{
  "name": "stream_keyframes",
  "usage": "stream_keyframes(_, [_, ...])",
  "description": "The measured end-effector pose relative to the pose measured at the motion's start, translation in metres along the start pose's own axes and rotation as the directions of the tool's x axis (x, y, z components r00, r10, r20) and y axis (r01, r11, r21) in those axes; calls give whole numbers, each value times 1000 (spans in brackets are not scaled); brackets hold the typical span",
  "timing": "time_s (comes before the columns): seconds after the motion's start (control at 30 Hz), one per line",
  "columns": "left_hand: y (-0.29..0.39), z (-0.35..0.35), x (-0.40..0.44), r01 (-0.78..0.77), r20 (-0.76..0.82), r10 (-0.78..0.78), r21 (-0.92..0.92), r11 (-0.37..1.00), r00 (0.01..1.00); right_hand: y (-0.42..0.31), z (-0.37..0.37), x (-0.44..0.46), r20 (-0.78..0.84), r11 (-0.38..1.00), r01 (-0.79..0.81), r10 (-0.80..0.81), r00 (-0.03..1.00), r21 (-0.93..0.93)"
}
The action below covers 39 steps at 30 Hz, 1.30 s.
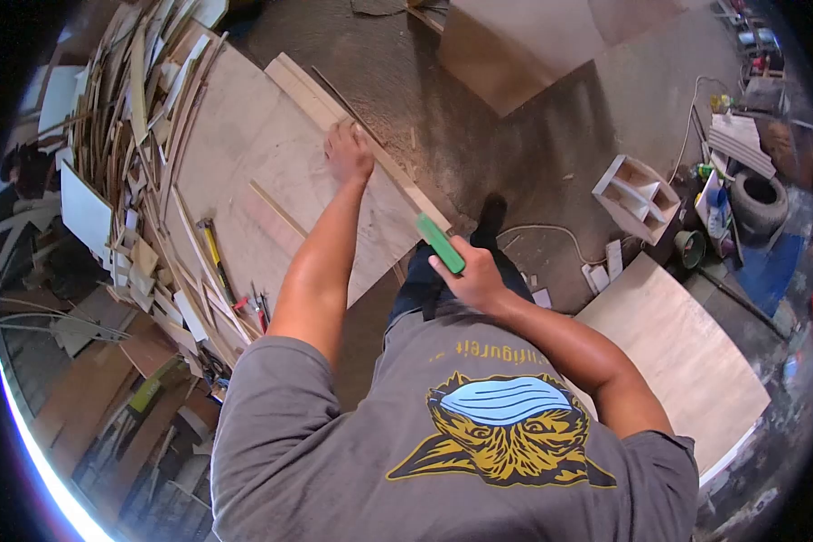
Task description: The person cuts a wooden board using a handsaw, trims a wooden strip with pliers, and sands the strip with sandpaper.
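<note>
Although the sawdust-like specks [408, 164] beside it suggest work under way, how much is left to do on the wooden batten [309, 98] cannot be told; it lies along an edge of the plywood sheet [244, 122]. The left hand [350, 152] curls over it, gripping or merely pressing, I cannot tell; the right hand [474, 274] grasps the green block-like tool [443, 246] near its closer end. Counted: one batten, one sheet, one tool, two hands.

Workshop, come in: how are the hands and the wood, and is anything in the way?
Left hand on wooden strip. Right hand gripping green tool at strip's near end. Thin stick on panel, apart from both hands.
</note>
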State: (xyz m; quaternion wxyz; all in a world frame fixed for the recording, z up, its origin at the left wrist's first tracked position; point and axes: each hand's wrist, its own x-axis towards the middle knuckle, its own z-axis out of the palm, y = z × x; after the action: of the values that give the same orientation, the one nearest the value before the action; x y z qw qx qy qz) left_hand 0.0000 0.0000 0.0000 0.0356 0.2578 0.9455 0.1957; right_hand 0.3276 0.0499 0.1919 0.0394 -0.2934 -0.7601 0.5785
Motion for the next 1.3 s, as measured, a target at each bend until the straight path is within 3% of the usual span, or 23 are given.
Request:
stream_keyframes(0.07, [-20, -22, 13, -70, -69, 73, 47, 996, 995, -19, 25, 1, -20, 998, 64, -64, 998, 27])
stream_keyframes(0.13, [40, 15, 6, -162, -28, 167, 124, 979, 986, 17, -17, -5, -32, 998, 66, -65, 997, 6])
stream_keyframes(0.3, [23, 17, 14, -323, 113, 303, 283, 903, 946, 24, -13, -7, -23, 995, 104, -104, 994, -4])
stream_keyframes(0.43, [7, 8, 18, -394, 78, 386, 169, 904, 919, 20, 4, -13, -25, 987, 159, -160, 987, -9])
stream_keyframes(0.7, [-32, -2, 12, -383, -135, 386, 48, 923, 913, 16, 45, -30, 36, 898, 341, -345, 938, -279])
stream_keyframes(0.9, [-40, -8, 4, -429, -164, 427, 26, 903, 889, 18, 64, -42, 92, 861, 392, -384, 919, -322])
stream_keyframes(1.13, [-44, -2, 1, -408, -215, 382, -91, 909, 899, 16, 79, -47, 92, 891, 362, -351, 932, -274])
stream_keyframes(1.3, [-32, 1, 15, -439, -97, 436, -22, 898, 895, 4, 61, -33, -16, 966, 237, -240, 971, -109])
